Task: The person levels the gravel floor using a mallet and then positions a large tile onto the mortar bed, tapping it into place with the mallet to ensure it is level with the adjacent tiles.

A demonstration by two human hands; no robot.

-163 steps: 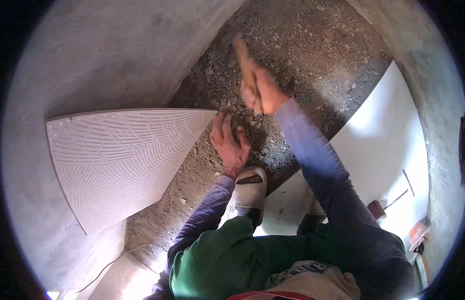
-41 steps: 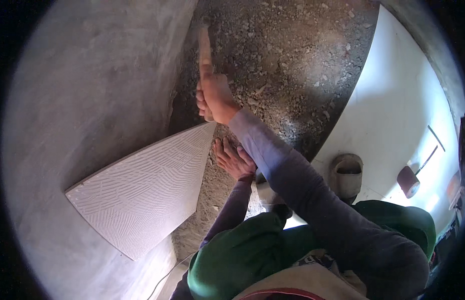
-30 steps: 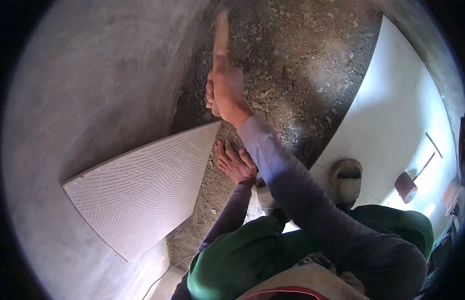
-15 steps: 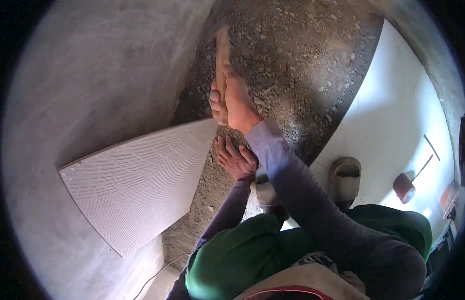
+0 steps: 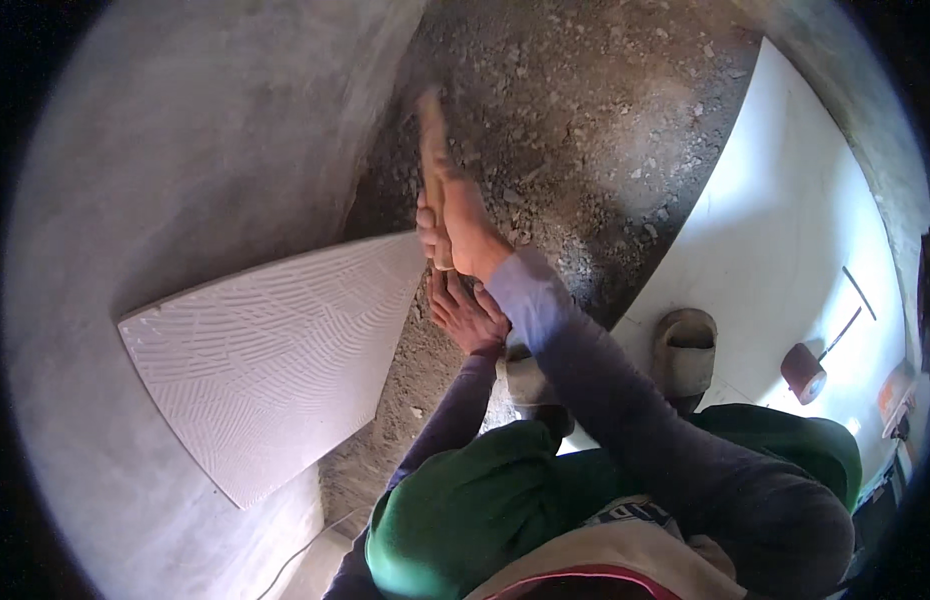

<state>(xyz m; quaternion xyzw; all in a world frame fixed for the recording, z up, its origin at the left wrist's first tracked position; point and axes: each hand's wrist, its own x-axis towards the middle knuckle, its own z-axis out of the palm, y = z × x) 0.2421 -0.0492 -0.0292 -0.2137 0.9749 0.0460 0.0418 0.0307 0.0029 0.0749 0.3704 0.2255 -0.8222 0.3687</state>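
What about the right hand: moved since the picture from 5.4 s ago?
Yes. Judged against the pointed right corner of the ridged panel, the right hand has come left and toward the person, now closer to that corner.

The handle (image 5: 434,145) looks like bare, matt wood. The ground (image 5: 585,130) is rough, gritty and dusty with broken stone. Combed ridges cover the panel's (image 5: 275,360) matt face. The wall (image 5: 225,130) resembles smooth, dull cement; the white sheet (image 5: 765,220) is smooth and glossy. The trousers (image 5: 465,490) and sleeve (image 5: 635,380) are soft, matt cloth.
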